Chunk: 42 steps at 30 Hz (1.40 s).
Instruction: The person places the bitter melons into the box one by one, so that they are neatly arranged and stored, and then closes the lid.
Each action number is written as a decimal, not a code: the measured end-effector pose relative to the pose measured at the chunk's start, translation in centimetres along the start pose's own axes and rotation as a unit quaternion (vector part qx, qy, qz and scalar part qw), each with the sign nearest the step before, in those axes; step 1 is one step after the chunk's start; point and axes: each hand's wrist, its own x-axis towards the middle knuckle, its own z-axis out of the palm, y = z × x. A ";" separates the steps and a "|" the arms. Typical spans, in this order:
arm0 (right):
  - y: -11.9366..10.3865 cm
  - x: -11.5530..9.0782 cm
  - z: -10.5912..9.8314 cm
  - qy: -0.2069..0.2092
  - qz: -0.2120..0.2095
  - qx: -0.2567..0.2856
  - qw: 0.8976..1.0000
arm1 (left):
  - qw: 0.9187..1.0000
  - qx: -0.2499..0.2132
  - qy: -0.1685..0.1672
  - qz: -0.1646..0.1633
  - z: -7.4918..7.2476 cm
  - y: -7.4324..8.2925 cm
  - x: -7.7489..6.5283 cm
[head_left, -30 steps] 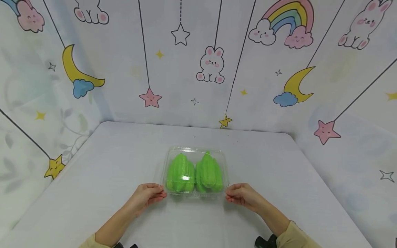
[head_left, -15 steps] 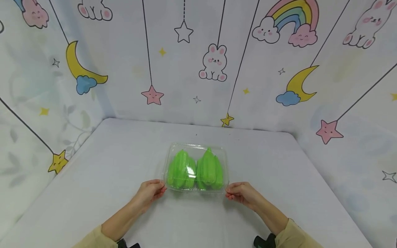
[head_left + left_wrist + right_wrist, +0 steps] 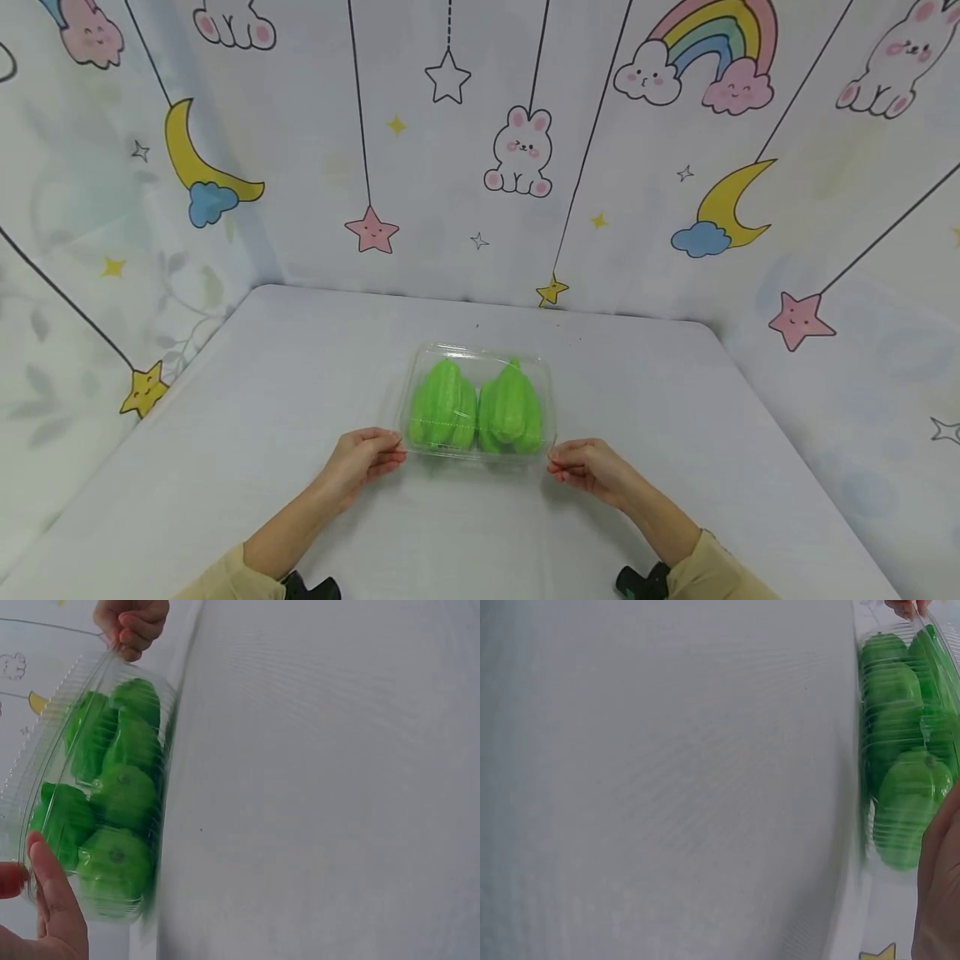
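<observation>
A clear plastic clamshell box [image 3: 468, 456] sits at the middle of the white table, its lid down. Inside lie several bright green, ribbed, vegetable-like pieces [image 3: 444, 406], grouped in two clusters; their exact kind is unclear. My left hand [image 3: 360, 462] pinches the rim at the near left corner. At the near right corner, my right hand [image 3: 592, 468] pinches the rim likewise. The left wrist view shows the box's ribbed side [image 3: 169, 697], with the left thumb and fingers on either side of its edge. Only part of the right hand [image 3: 939, 892] shows in the right wrist view.
The white-covered table [image 3: 322, 367] extends around the box. Behind it and at both sides stands a pale wall covering [image 3: 420, 175] printed with rabbits, moons and stars. Dark devices [image 3: 643, 582] are worn at both wrists.
The head view has shifted slightly. Both hands keep their hold on the box's near corners, and the box stays at nearly the same spot.
</observation>
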 end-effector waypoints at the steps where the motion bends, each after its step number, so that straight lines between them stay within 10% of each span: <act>1: 0.0 0.0 0.0 -0.002 -0.001 0.001 1.000 | 1.000 0.002 -0.007 0.001 -0.1 0.0 0.0; 23: -0.3 -0.3 -0.3 -0.018 0.001 0.024 1.000 | 0.997 0.021 -0.068 0.007 -0.5 0.4 0.1; 42: -0.2 -0.1 -0.1 -0.015 -0.012 -0.012 1.000 | 1.000 0.020 0.006 0.010 0.5 -0.3 0.2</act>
